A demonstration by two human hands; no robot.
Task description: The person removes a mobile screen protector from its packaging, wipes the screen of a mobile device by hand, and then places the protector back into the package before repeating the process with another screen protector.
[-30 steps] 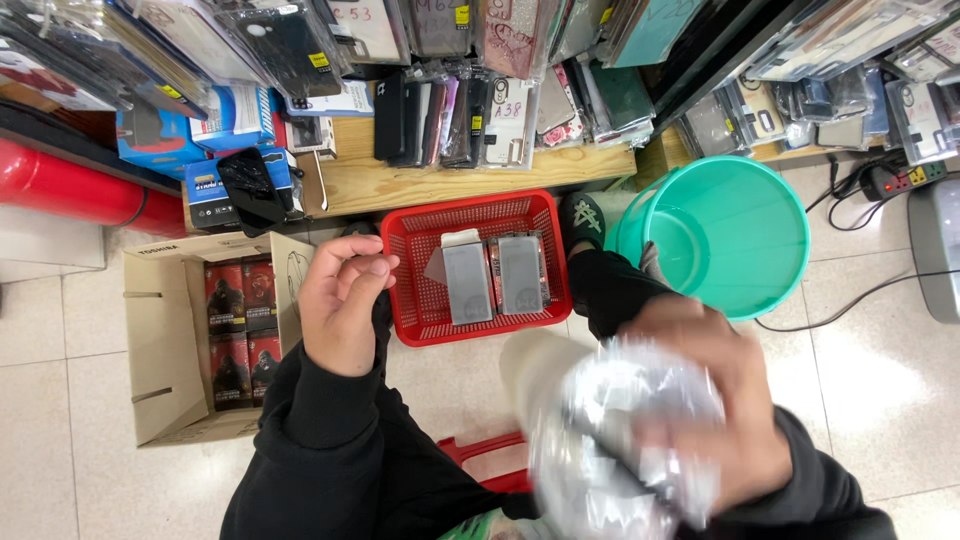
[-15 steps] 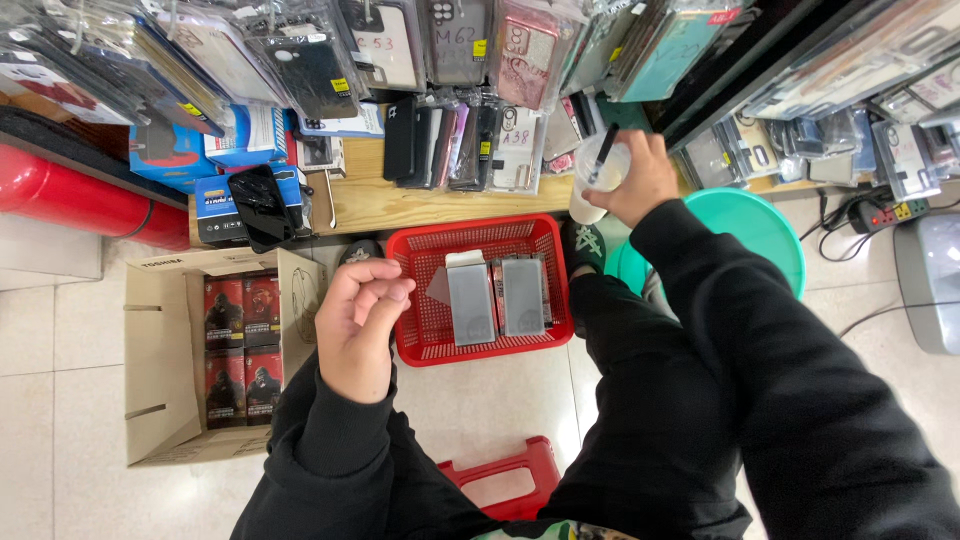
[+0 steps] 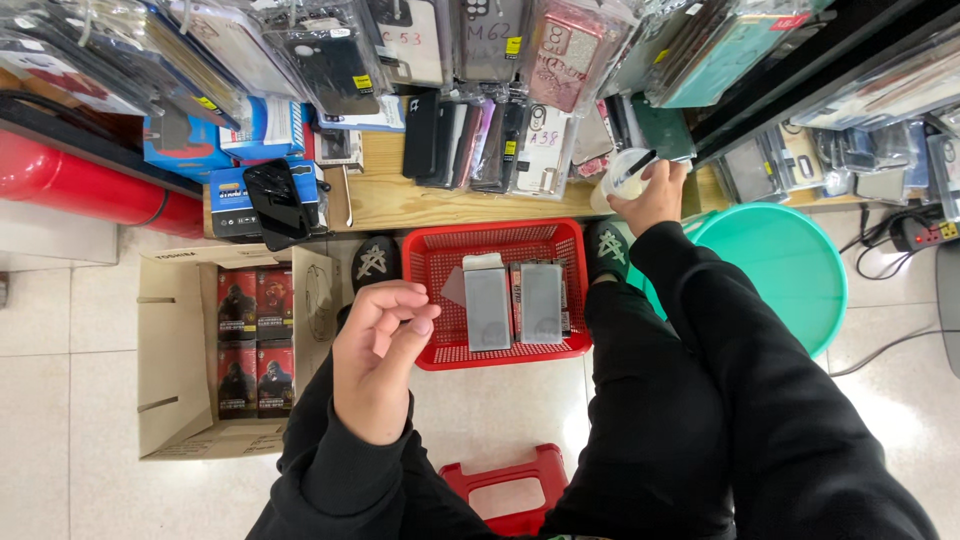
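Pale floor tiles [image 3: 60, 400] run under a cramped shop corner, seen from above by a seated person in black sleeves and trousers. Fingers [image 3: 640, 195] of the right hand [image 3: 652, 200] are clamped around a clear plastic cup [image 3: 620, 172], whitish and cloudy in look, with a dark straw [image 3: 640, 162] slanting out of its top; the cup sits at the edge of the wooden shelf [image 3: 400, 200], just under the hanging phone cases [image 3: 480, 60] in clear packets. The left hand [image 3: 380, 365] hovers empty, palm towards the camera, its fingers loosely curled and apart, gripping nothing; it hangs over the left edge of a red plastic basket [image 3: 500, 245] on the floor. Inside the basket lie two flat grey boxed packets [image 3: 515, 305] side by side, touching. Black shoes flank the basket, one [image 3: 375, 262] at its left corner and one [image 3: 607, 250] at its right. Below, between the knees, a red stool [image 3: 505, 480] shows. Left of the hand stands an open cardboard box [image 3: 165, 340] holding rows of red and black cartons [image 3: 255, 340]. A teal round tub [image 3: 790, 265] sits to the right, partly behind the right arm. Blue boxes [image 3: 230, 190] and a black phone holder [image 3: 275, 200] rest on the shelf at left, beside a long red cylinder [image 3: 80, 185].
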